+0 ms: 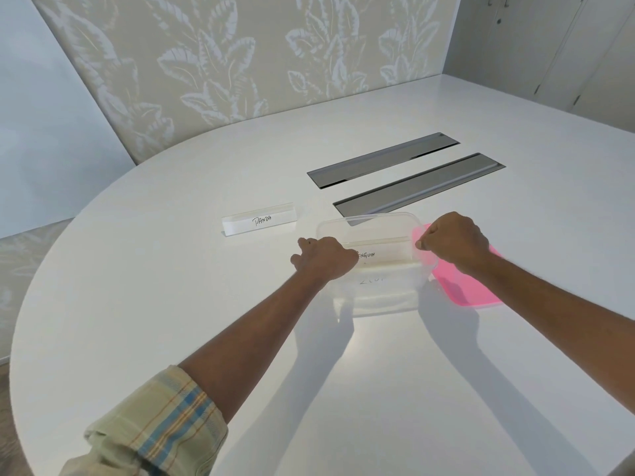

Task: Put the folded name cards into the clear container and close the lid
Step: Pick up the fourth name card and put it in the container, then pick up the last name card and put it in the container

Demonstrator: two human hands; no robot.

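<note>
A clear plastic container [374, 297] stands on the white table in front of me. Inside it stands a folded card marked PENGUIN [385, 254], with another card [372, 280] showing faintly through the front wall. My left hand [324, 257] and my right hand [453, 242] each pinch one end of the PENGUIN card, at the container's left and right sides. A third folded card marked PANDA [259, 219] stands on the table to the left, apart from the container. The pink lid [470, 286] lies flat on the table right of the container, partly under my right wrist.
Two long grey cable hatches [381, 159] [419, 183] are set flush in the white table [171, 286] behind the container. A leaf-patterned wall runs along the far edge, with cabinet doors at the far right.
</note>
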